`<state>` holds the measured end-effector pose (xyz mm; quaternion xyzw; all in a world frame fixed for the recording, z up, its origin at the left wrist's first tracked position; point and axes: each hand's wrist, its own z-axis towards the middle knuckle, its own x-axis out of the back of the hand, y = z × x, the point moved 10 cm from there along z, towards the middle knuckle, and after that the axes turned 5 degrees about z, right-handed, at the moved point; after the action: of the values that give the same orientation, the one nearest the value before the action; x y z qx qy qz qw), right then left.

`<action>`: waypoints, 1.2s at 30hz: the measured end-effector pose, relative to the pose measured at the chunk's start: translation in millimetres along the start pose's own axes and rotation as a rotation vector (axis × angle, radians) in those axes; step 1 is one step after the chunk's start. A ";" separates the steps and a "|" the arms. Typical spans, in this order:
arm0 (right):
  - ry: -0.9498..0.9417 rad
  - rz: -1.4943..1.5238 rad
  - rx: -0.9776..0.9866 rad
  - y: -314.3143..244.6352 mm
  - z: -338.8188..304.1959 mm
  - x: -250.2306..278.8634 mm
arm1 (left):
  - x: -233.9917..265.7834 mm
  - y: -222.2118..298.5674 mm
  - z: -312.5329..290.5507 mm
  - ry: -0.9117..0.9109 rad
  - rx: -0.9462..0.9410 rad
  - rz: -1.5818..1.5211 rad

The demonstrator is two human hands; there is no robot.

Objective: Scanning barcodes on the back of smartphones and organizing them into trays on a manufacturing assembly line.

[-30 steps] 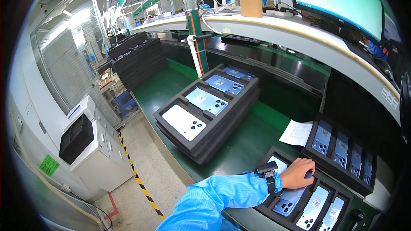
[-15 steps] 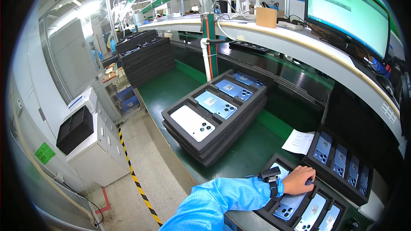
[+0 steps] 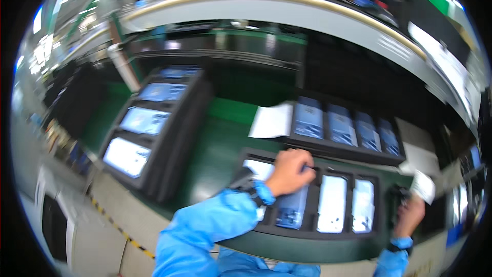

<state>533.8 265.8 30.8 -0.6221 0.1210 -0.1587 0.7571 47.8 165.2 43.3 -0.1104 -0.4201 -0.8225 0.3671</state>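
Observation:
My left hand (image 3: 293, 173) is closed above a black foam tray (image 3: 310, 220) of phones, its fingers around a small dark thing too blurred to name. Directly beneath it lies a blue phone (image 3: 291, 211), back side up. Another phone (image 3: 259, 168) is partly covered by my left hand and wrist. Two paler phones, a near one (image 3: 332, 203) and an outer one (image 3: 363, 206), fill the slots to the right. At the right, my right hand (image 3: 410, 216) is closed on a small white paper-like piece (image 3: 423, 186), smeared by motion.
Behind the near tray is a second black tray (image 3: 343, 149) of blue phones, with a white sheet (image 3: 271, 121) at its left. A stack of foam trays (image 3: 174, 159) with phones on top stands left on the green bench (image 3: 220, 174). A shelf (image 3: 287, 7) crosses the back.
The view has swung right and blurred. My right hand has come into sight with the white piece. My left hand stays over the same tray, closed.

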 end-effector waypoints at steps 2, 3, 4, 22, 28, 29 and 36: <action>-0.337 0.043 -0.062 -21.6 -61.8 -86.9 | -0.3 -3.1 2.0 -0.042 0.027 -0.002; -0.682 -0.177 -0.045 -19.6 -84.9 -125.9 | 2.5 -8.8 0.3 -0.059 0.067 -0.030; -0.880 -0.105 -0.306 -10.9 -123.7 -158.1 | 1.2 -8.4 -1.3 -0.105 0.102 -0.012; 0.060 -0.742 0.558 -45.9 -57.8 -32.4 | -17.9 10.1 -10.1 -0.323 -0.005 0.279; -0.076 -0.844 0.189 25.6 6.4 16.7 | 15.2 1.5 -4.9 -0.190 0.062 0.167; -0.104 -0.834 0.156 13.8 5.6 9.9 | 33.4 -0.9 -2.5 -0.113 0.093 0.191; -0.541 0.500 -0.838 -7.7 -102.2 -111.8 | 107.0 -48.8 -33.7 -0.003 0.350 0.202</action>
<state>391.3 215.8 16.7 -0.8407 0.1191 0.2527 0.4639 -57.5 102.9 44.9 -0.0877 -0.5440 -0.6957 0.4609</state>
